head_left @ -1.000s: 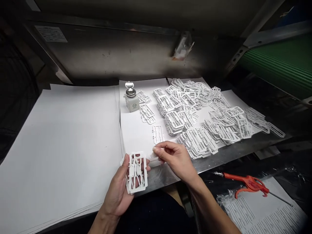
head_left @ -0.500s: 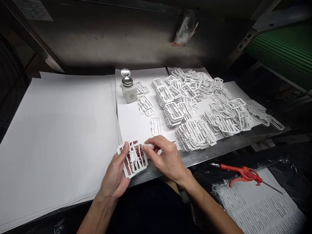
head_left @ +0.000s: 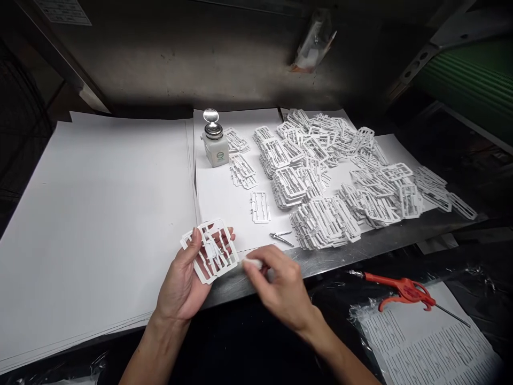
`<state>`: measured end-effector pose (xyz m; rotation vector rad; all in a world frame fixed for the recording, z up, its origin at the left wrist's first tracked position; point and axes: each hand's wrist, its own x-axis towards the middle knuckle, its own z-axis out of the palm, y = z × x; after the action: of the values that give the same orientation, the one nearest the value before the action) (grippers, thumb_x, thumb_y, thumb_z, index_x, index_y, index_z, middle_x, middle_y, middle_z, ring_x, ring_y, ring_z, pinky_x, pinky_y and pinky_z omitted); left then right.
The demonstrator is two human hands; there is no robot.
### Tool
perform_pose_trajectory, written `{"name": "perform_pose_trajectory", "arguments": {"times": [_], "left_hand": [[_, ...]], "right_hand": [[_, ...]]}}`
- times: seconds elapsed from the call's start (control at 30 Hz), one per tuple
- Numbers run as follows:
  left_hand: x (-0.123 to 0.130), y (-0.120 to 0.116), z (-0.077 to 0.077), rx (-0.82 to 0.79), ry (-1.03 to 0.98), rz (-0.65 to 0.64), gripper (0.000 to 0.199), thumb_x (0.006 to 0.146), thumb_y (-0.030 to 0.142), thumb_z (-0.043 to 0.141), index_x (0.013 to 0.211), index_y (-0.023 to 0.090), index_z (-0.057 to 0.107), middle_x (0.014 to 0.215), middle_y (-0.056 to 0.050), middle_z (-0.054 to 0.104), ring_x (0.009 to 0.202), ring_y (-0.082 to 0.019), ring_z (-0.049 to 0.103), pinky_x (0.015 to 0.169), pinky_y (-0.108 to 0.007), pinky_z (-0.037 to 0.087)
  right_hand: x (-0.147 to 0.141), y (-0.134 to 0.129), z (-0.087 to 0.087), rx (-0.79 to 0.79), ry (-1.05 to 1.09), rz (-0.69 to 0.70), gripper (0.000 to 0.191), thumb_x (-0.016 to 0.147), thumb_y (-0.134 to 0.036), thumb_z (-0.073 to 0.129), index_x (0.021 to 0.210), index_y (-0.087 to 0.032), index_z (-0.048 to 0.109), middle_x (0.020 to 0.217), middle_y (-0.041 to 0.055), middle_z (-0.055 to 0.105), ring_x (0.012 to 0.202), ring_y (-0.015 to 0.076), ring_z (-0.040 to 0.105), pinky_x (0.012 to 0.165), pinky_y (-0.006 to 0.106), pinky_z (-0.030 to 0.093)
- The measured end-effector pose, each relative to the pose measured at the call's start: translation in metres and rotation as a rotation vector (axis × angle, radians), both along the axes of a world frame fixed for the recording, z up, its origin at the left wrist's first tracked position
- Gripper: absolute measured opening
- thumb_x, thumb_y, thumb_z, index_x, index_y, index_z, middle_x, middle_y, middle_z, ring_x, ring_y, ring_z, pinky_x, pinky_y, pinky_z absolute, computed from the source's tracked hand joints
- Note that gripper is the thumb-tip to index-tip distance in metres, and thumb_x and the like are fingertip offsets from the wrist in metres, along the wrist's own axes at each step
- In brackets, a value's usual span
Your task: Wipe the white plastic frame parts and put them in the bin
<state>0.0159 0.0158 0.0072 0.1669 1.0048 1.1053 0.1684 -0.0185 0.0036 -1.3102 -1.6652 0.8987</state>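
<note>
We hold the white frames [head_left: 211,250] in our left hand [head_left: 188,280], thumb on the upper face and fingers behind. At least two frames overlap in this grip, fanned apart and tilted; they are located above the front edge of the tabletop [head_left: 328,266]. With our right hand [head_left: 276,280] we pinch a small white wad [head_left: 253,262] between thumb and fingers; its material cannot be determined. The wad is just beside the right edge of the held frames; we cannot tell whether they touch.

Beyond the right hand, we find a slim metal tool [head_left: 282,238] lying near the front stack [head_left: 324,222] of frames. A single frame [head_left: 260,207] lies flat on the white paper, left of the stacks. Behind it, we locate a few overlapping frames [head_left: 242,172] next to a square bottle [head_left: 216,149], which stands upright with its metal lid raised. Further piles [head_left: 377,192] cover the right side of the tabletop.

To our left, large white sheets [head_left: 112,224] lie flat. To our right, below tabletop level, a red air gun [head_left: 409,291] rests across a printed sheet [head_left: 436,331].
</note>
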Motion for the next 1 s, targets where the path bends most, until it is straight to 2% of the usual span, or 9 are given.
{"name": "perform_pose_trajectory", "arguments": {"times": [0.13,0.27,0.4,0.47,0.57,0.67,0.73,0.9,1.0], "left_hand": [[-0.005,0.001,-0.002,-0.017,-0.033,-0.032,0.031,0.087,0.03,0.047,0.105,0.009,0.062,0.104,-0.016,0.066,0.098,-0.026,0.061,0.083,-0.038,0.052],[-0.006,0.001,-0.004,-0.006,-0.039,-0.032,0.031,0.087,0.031,0.047,0.106,0.01,0.062,0.104,-0.016,0.066,0.097,-0.026,0.062,0.081,-0.037,0.053],[-0.006,0.001,-0.005,0.002,-0.037,-0.051,0.03,0.086,0.032,0.049,0.105,0.012,0.061,0.104,-0.014,0.066,0.097,-0.024,0.061,0.08,-0.036,0.053],[-0.004,0.001,-0.005,0.022,0.018,-0.06,0.03,0.085,0.033,0.052,0.106,0.013,0.06,0.103,-0.013,0.065,0.097,-0.025,0.061,0.08,-0.037,0.052],[0.003,-0.001,-0.003,0.055,0.156,-0.015,0.036,0.081,0.038,0.056,0.111,0.017,0.055,0.102,-0.011,0.065,0.095,-0.024,0.061,0.08,-0.038,0.051],[0.01,-0.004,-0.002,0.085,0.14,-0.064,0.035,0.079,0.035,0.061,0.109,0.017,0.056,0.1,-0.008,0.065,0.094,-0.021,0.061,0.082,-0.031,0.05],[0.014,-0.006,-0.003,0.047,0.05,-0.115,0.031,0.08,0.034,0.06,0.103,0.015,0.06,0.1,-0.009,0.065,0.098,-0.02,0.059,0.085,-0.029,0.048],[0.016,-0.008,-0.01,-0.004,-0.06,-0.182,0.042,0.084,0.047,0.048,0.099,0.011,0.063,0.099,-0.012,0.065,0.099,-0.022,0.057,0.09,-0.034,0.045],[0.015,-0.007,-0.011,-0.023,-0.134,-0.21,0.039,0.085,0.045,0.047,0.099,0.013,0.064,0.093,-0.009,0.066,0.087,-0.019,0.061,0.084,-0.032,0.049]], "right_hand": [[0.009,0.011,-0.001,-0.046,0.036,-0.094,0.006,0.087,-0.018,0.058,0.091,-0.016,0.062,0.085,0.0014,0.058,0.066,0.0107,0.052,0.061,0.02,0.042],[0.007,0.014,-0.004,-0.197,0.036,0.018,0.016,0.089,-0.024,0.056,0.075,-0.016,0.06,0.066,-0.002,0.054,0.054,0.009,0.046,0.05,0.019,0.035],[0.007,0.011,-0.007,-0.4,0.084,0.122,0.023,0.092,-0.037,0.053,0.081,-0.017,0.058,0.057,-0.0043,0.048,0.047,0.0085,0.038,0.043,0.018,0.028],[0.006,0.01,-0.003,-0.299,-0.006,0.1,0.023,0.093,-0.034,0.051,0.079,-0.017,0.057,0.057,-0.0039,0.046,0.047,0.0085,0.037,0.044,0.019,0.027],[0.003,0.012,0.009,0.012,-0.329,0.07,0.024,0.093,-0.023,0.047,0.071,-0.015,0.052,0.06,-0.0012,0.047,0.05,0.0095,0.038,0.049,0.022,0.026],[-0.001,0.013,0.017,0.184,-0.554,0.277,0.02,0.092,-0.019,0.047,0.074,-0.015,0.051,0.066,0.0004,0.049,0.053,0.0112,0.041,0.049,0.024,0.024],[-0.004,0.013,0.018,0.194,-0.578,0.361,0.016,0.092,-0.02,0.048,0.077,-0.015,0.051,0.069,0.0003,0.05,0.055,0.0122,0.044,0.05,0.024,0.026],[-0.004,0.01,0.016,0.137,-0.622,0.41,0.013,0.089,-0.017,0.053,0.076,-0.014,0.053,0.068,0.001,0.052,0.056,0.0146,0.049,0.05,0.025,0.029],[0.007,0.014,0.021,0.03,-0.413,0.418,0.011,0.09,-0.022,0.059,0.081,-0.015,0.057,0.072,0.0005,0.055,0.061,0.0134,0.052,0.055,0.023,0.037]]}}
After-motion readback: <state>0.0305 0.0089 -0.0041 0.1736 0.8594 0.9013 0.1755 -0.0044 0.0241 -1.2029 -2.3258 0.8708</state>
